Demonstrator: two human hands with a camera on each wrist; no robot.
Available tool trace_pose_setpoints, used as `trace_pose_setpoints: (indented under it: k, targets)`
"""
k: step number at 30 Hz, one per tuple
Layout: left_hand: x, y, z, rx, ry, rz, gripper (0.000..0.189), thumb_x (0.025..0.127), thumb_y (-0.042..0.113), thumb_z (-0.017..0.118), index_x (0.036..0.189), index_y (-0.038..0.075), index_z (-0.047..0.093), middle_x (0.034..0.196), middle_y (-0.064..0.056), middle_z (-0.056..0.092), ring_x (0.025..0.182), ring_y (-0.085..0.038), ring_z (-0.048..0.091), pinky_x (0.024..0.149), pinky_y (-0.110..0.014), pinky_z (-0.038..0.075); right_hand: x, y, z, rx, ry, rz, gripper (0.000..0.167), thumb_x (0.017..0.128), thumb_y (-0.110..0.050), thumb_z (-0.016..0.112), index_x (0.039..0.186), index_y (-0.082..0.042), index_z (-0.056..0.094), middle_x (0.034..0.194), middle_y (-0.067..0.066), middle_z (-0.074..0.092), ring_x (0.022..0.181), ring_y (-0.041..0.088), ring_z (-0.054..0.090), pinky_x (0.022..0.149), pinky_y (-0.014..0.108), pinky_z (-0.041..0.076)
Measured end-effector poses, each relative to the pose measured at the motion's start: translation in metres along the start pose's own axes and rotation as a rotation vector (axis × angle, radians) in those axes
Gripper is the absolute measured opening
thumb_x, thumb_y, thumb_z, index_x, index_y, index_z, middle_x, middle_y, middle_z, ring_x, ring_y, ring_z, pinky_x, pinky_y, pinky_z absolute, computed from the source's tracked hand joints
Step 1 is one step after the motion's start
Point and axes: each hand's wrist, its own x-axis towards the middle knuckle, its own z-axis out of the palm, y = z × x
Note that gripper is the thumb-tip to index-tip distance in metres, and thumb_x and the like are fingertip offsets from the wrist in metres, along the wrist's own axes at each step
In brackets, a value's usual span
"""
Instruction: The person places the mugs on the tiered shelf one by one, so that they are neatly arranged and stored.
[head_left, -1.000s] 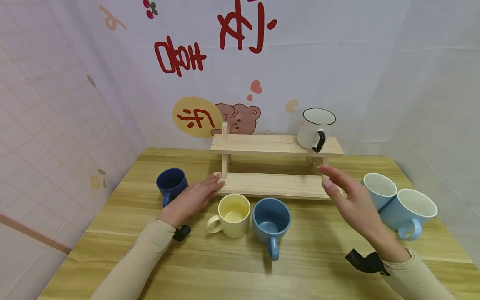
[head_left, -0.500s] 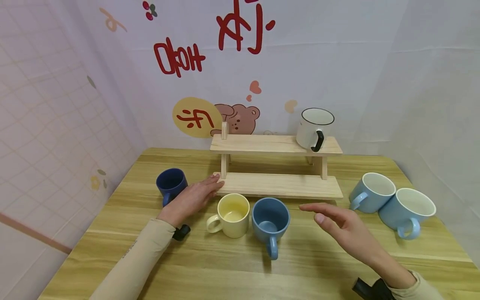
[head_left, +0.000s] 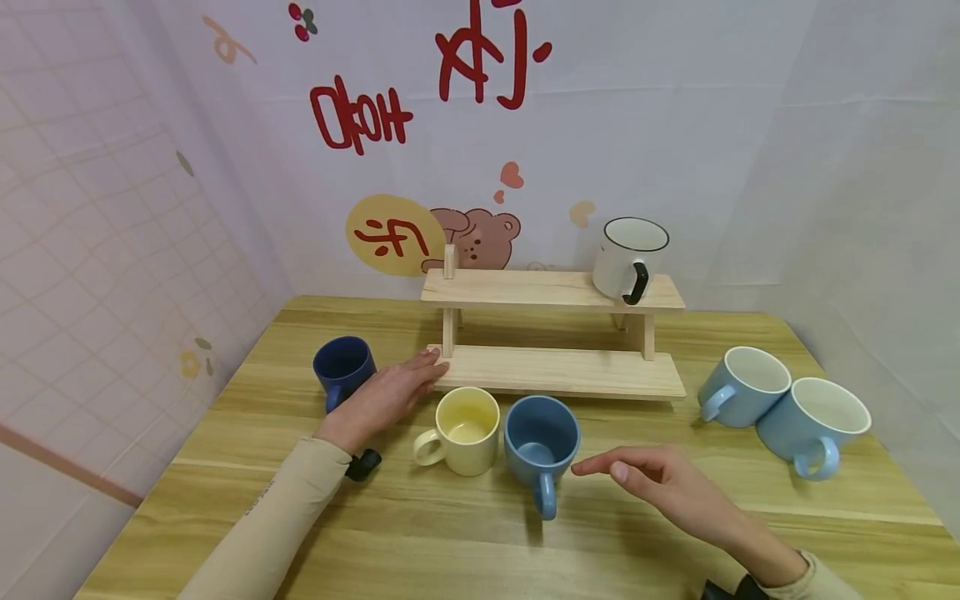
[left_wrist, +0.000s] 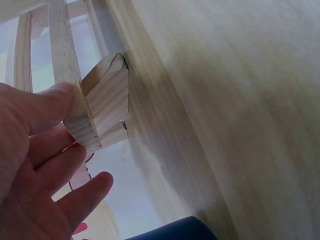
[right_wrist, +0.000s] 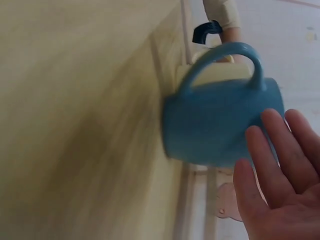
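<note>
My left hand [head_left: 384, 395] grips the left end of the lower board of a two-tier wooden shelf [head_left: 558, 371]; in the left wrist view its thumb [left_wrist: 56, 102] lies against the board. A medium-blue mug [head_left: 542, 442] stands on the table, its handle toward me. Just right of that mug is my right hand [head_left: 663, 487], fingers extended and holding nothing; the right wrist view has the fingers [right_wrist: 262, 160] close to the mug's side, and whether they touch cannot be told. Left of the blue mug is a pale yellow mug [head_left: 468, 442].
A white mug with a black handle [head_left: 633, 258] stands on the shelf's upper board, at the right. Two light blue mugs [head_left: 742, 396] sit side by side at the table's right. A navy mug [head_left: 341, 367] is beside my left forearm. A printed cloth [head_left: 675, 125] hangs behind.
My right hand has come down from beside the shelf's right end, moving toward me and leftward to the blue mug. The left hand and the mugs have stayed in place.
</note>
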Motion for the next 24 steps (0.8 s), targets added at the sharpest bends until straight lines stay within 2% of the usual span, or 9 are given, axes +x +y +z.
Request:
trace_pose_setpoints:
  k: [8,13,19,24]
  targets:
    - [0.0,-0.001,0.001,0.007,0.008,0.007,0.044,0.105,0.009,0.061,0.149,0.005,0.057,0.157,-0.018,0.046,0.145,-0.032,0.045,0.111,-0.051,0.046,0.006,0.009,0.008,0.172,-0.112,-0.01,0.042,0.112,-0.001,0.035,0.133,-0.011,0.071,0.129,0.007,0.072,0.126,0.019,0.063,0.103,0.025,0.049]
    - [0.0,-0.002,0.001,0.005,0.021,0.019,0.044,0.104,0.007,0.063,0.148,0.004,0.057,0.156,-0.019,0.047,0.144,-0.033,0.046,0.11,-0.051,0.046,0.011,0.01,0.014,0.244,-0.164,0.064,0.042,0.114,-0.008,0.033,0.133,-0.011,0.071,0.129,0.008,0.072,0.129,0.018,0.061,0.105,0.024,0.046]
    - [0.0,-0.001,0.0,-0.003,0.019,0.023,0.044,0.104,0.007,0.062,0.148,0.004,0.057,0.156,-0.019,0.047,0.144,-0.033,0.046,0.11,-0.051,0.046,0.016,0.011,0.023,0.287,-0.165,0.118,0.038,0.114,-0.014,0.039,0.127,-0.008,0.074,0.124,0.008,0.074,0.123,0.014,0.063,0.104,0.023,0.045]
    - [0.0,0.0,-0.001,-0.015,0.023,0.028,0.044,0.104,0.007,0.062,0.148,0.003,0.057,0.156,-0.02,0.047,0.144,-0.034,0.046,0.11,-0.051,0.046,0.022,0.015,0.034,0.357,-0.191,0.058,0.038,0.113,-0.011,0.039,0.127,0.0,0.072,0.123,0.015,0.073,0.122,0.018,0.065,0.105,0.024,0.047]
